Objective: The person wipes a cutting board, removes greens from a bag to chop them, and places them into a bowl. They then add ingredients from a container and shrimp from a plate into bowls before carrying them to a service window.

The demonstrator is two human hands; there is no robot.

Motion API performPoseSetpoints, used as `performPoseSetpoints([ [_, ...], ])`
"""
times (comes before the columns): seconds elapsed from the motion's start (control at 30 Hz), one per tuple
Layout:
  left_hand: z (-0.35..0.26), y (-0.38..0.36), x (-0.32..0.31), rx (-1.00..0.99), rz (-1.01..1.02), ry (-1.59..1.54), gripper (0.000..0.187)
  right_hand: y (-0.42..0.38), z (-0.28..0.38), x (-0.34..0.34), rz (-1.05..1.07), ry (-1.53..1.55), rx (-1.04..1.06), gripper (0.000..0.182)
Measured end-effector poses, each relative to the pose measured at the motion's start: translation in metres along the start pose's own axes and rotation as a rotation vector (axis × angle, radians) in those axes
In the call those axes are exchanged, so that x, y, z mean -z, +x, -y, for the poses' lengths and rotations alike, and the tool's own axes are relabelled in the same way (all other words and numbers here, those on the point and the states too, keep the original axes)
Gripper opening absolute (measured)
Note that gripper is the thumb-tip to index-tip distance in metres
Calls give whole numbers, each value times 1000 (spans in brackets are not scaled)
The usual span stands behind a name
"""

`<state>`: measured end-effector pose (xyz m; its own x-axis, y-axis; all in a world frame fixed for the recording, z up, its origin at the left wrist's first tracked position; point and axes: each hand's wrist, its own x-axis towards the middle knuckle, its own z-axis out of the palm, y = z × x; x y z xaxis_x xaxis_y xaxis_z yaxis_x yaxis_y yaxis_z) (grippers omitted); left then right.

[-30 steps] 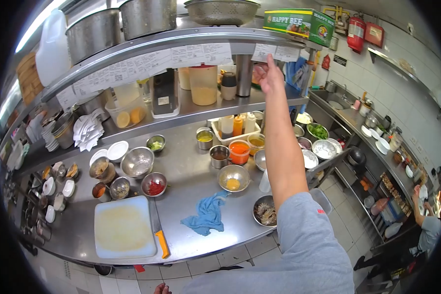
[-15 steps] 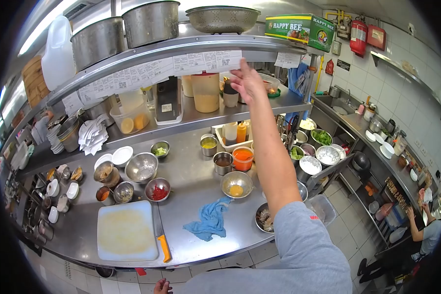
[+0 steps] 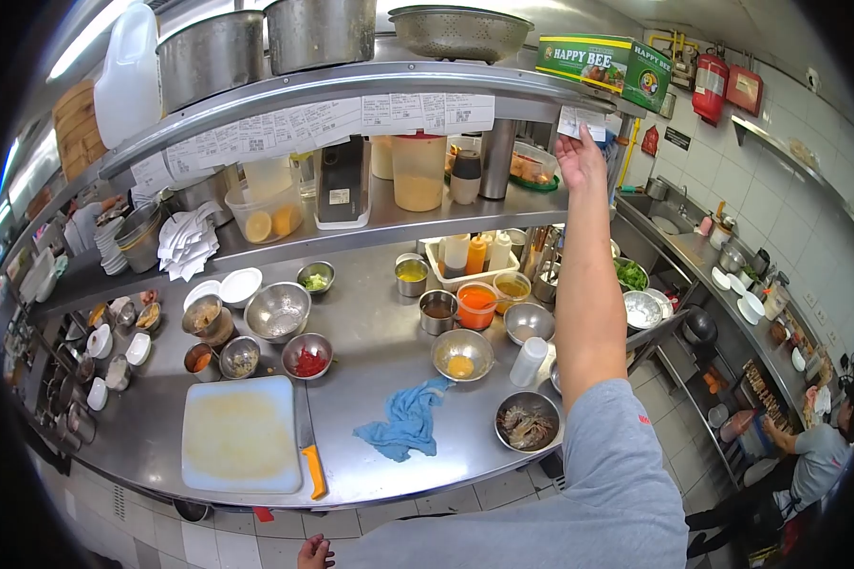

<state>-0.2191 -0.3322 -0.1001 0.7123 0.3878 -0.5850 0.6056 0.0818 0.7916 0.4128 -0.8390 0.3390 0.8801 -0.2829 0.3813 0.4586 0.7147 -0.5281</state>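
My right hand [image 3: 582,159] is raised at the right end of the upper shelf, its fingers at the lower edge of a paper slip [image 3: 580,123]; whether they pinch it is too small to tell. A long row of order tickets [image 3: 304,130] hangs along the shelf edge to the left. Low at the bottom edge, my left hand [image 3: 315,552] shows only partly, with fingers curled and away from any object. On the counter lie a white cutting board [image 3: 240,434], an orange-handled knife [image 3: 313,465] and a blue cloth [image 3: 405,421].
Metal bowls of red pieces [image 3: 307,357], egg yolk [image 3: 462,356] and shrimp [image 3: 528,421] stand on the steel counter [image 3: 351,389]. A green box [image 3: 604,66] and large pots [image 3: 211,63] sit overhead. A co-worker [image 3: 816,455] stands at the far-right counter.
My right hand has moved right along the shelf, from the end of the ticket row to the separate slip. The view has shifted slightly. My left hand stays low.
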Motion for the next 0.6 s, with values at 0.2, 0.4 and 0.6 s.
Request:
performPoseSetpoints([
  [0.2, 1, 0, 2, -28, 11, -10, 52, -15, -11, -10, -111, -24, 142, 26],
  [0.4, 7, -5, 1, -28, 3, -9, 50, -64, -53, -27, 248, -13, -42, 31],
  [0.6, 8, 4, -3, -32, -2, 67, 51, -77, -67, -76, 252, -82, -75, 27],
])
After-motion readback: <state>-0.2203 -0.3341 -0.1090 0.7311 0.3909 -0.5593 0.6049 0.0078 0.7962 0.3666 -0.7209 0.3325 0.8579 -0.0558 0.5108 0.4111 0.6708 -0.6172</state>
